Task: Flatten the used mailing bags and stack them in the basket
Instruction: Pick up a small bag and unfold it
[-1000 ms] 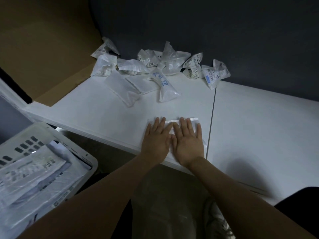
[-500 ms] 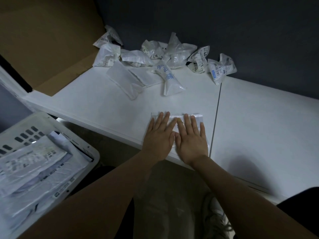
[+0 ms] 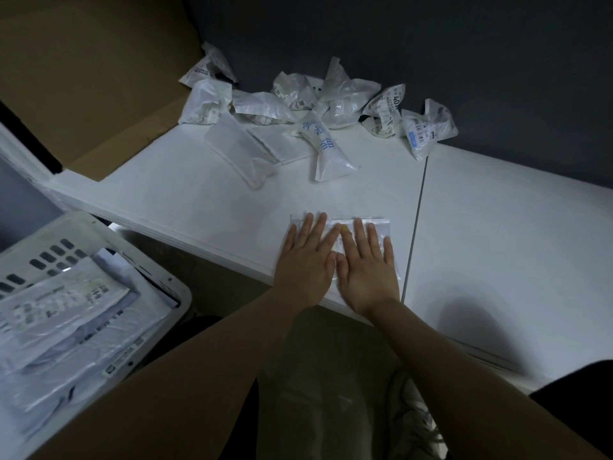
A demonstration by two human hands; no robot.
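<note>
While both your palms lie flat near its front edge, the white table [image 3: 185,207] fills most of the view, running back to a dark wall [image 3: 464,61], with a thin seam [image 3: 414,227] splitting the top just right of your hands. Off to the far left, a brown cardboard sheet [image 3: 93,81] leans over the table's corner. Down at your lower left, below the table edge, sits the white basket [image 3: 180,295], slotted along one wall, and inside it there's a stack of flattened bags [image 3: 63,313] lying one over another, printed labels up.

Against the wall at the back of the table, you've got the pile of crumpled bags [image 3: 331,97], bunched and touching each other. In front of that pile lie a clear pouch [image 3: 238,149] and, to its right, a bag with blue print [image 3: 326,151]; at the pile's right end a bag with a barcode label [image 3: 428,127] sits right at the seam.

Now the one in play: the mailing bag [image 3: 376,224] lies flat on the table by the front edge, just left of the seam, mostly covered. Your left hand [image 3: 303,262] presses on its left half, fingers straight and slightly spread. Your right hand [image 3: 366,272] presses on its right half the same way, index fingers nearly meeting in the middle. Below the edge, a pale shoe [image 3: 413,423] shows on the floor.
</note>
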